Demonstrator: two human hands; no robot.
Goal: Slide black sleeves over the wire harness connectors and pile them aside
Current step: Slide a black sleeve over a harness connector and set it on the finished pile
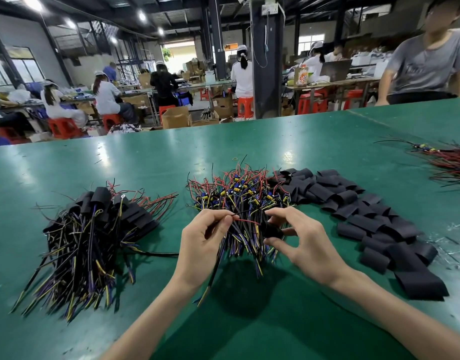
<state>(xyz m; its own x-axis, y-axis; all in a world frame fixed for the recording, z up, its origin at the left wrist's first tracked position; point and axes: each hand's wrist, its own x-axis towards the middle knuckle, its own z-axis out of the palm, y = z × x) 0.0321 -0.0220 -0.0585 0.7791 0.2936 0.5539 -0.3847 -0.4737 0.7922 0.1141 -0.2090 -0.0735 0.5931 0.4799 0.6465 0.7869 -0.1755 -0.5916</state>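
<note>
Red harness wire (245,220) is pinched by L hand (205,237), thumb + forefinger. A black sleeve (273,231) is gripped by R hand (305,240) fingertips, just beside it. Unsleeved heap (239,190) is seen at 12 o'clock, touching loose sleeves (366,219) at 2–3. Sleeved pile (93,229) is kept at 9, well apart. Bare green table (151,157) is left at 6 and up to the far edge at 12.

only the one camera here, worn on the person's head, a wide lens facing forward and down over the green table (145,157). it rides close above the left hand (202,240) and right hand (306,245), so the wire harness (240,217) and black sleeve (271,231) they pinch sit mid-frame, forearms coming in from the bottom edge. it's tipped up enough to catch the table's far edge and seated workers (106,97) well beyond.
</note>
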